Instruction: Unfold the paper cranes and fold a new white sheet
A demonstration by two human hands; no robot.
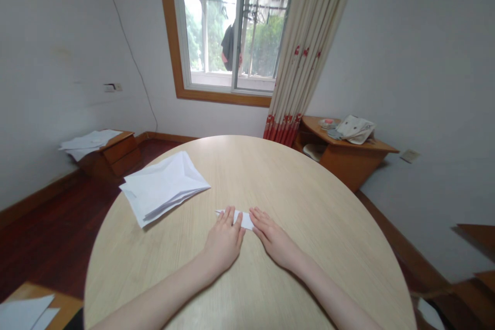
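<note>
A small folded piece of white paper [246, 220] lies flat on the round wooden table [309, 201], with a pointed tip showing at its left end. My left hand [225, 237] rests on the paper's left part, fingers stretched out and pressing down. At the right end, my right hand [273, 237] lies flat with its fingertips on the paper's edge. Both hands partly cover the paper, so its whole shape is hidden.
A stack of creased white sheets [166, 183] lies at the table's left. Beyond stand a low cabinet [121, 152] with papers and a corner cabinet [356, 160] with a cloth bag [356, 129]. A curtain [305, 51] hangs beside the window. More paper [27, 312] sits at lower left.
</note>
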